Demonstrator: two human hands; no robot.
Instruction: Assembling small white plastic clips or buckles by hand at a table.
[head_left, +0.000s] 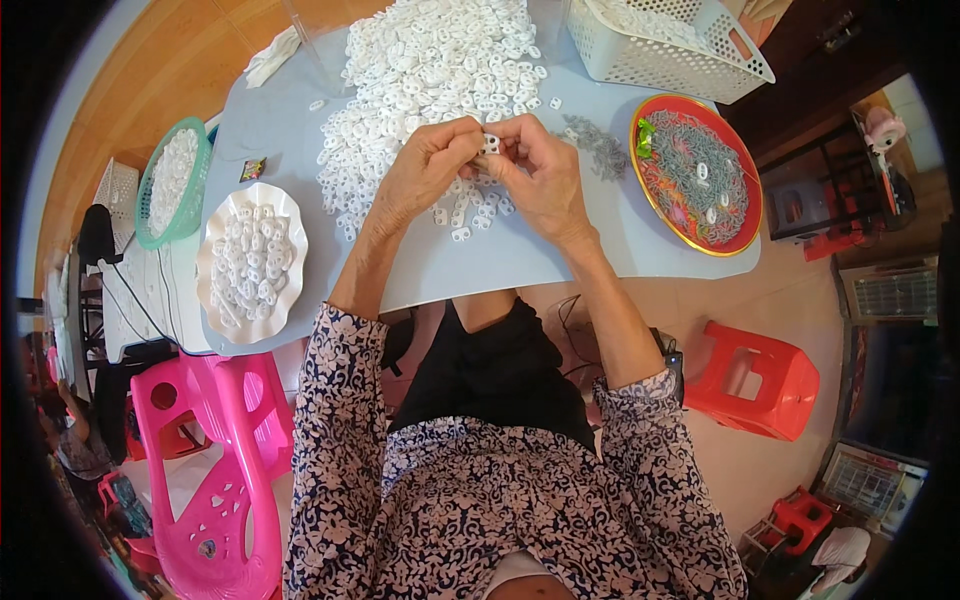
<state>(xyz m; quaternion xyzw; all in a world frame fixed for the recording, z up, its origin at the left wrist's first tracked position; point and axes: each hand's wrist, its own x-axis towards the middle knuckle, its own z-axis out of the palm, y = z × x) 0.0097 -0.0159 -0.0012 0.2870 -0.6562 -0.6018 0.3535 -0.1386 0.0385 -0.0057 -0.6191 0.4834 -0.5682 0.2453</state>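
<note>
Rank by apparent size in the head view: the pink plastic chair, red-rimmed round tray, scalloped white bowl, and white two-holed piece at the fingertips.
1. Pink plastic chair
2. Red-rimmed round tray and scalloped white bowl: too alike to rank surely
3. White two-holed piece

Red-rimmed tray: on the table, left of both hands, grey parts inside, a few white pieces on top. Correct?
Wrong side: the head view shows the red-rimmed tray to the right of the left hand and right hand, not left. It is on the table, grey parts inside, a few white pieces on top.
</note>
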